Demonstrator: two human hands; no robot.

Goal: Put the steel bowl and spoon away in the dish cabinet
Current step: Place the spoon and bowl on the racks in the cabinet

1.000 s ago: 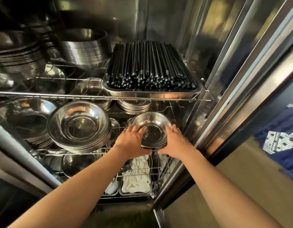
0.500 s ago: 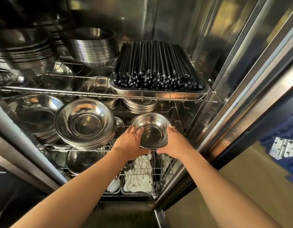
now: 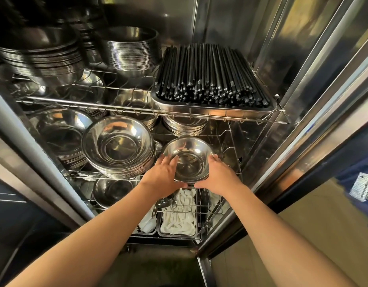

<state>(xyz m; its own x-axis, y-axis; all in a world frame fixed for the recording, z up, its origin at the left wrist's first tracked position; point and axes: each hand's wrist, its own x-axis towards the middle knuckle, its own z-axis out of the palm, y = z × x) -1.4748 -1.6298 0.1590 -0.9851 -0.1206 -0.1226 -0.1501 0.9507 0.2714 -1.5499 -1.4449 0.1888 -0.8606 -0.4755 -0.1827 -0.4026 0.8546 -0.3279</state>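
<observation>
Currently the steel bowl is gripped by both hands at the front right of the middle wire rack, tilted toward the camera. Left hand is clasped on its left rim, right hand on its right rim, fingers curled over the edge. Just left, nearly touching, a stack of larger steel bowls is set; free rack space is seen to the right of the bowl, up to the cabinet wall. Headroom is limited by the upper rack, where a steel tray packed with black chopsticks is carried. More stacked plates are seen behind the bowl. Below, 2 trays of white spoons are held on the lowest rack. All surfaces are shiny metal, racks thin wire. The task's spoon cannot be picked out.
</observation>
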